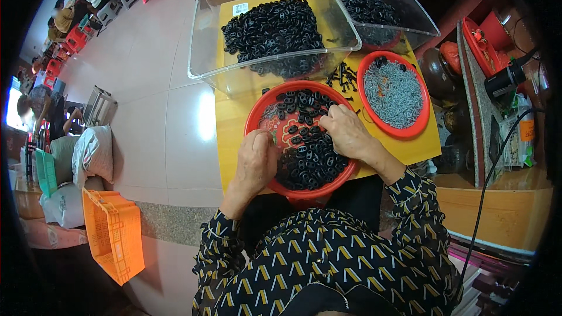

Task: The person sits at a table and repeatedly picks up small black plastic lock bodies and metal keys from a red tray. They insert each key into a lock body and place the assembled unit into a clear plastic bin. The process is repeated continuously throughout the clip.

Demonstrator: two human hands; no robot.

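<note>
Working over a round red plastic tray (255, 118) that sits on the near edge of a yellow wooden surface (229, 122), both hands are in the tray. The tray holds a heap of small black oval plastic links (310, 161), thickest toward the near and right side. The left hand (256, 161) rests at the tray's left rim, fingers curled inward; its grip looks closed on something small, but what it pinches cannot be made out. The right hand (346, 131) lies palm down on the heap, fingers bent into the links; whether its grip is closed on any cannot be told.

Just beyond the tray stands a clear plastic bin (202, 35) holding more black links. A second clear bin (417, 17) stands to its right. A second round red tray (422, 122), right of the first and apart from it, holds small grey metal pieces (393, 93). An orange plastic crate (114, 234) stands on the floor, lower left.
</note>
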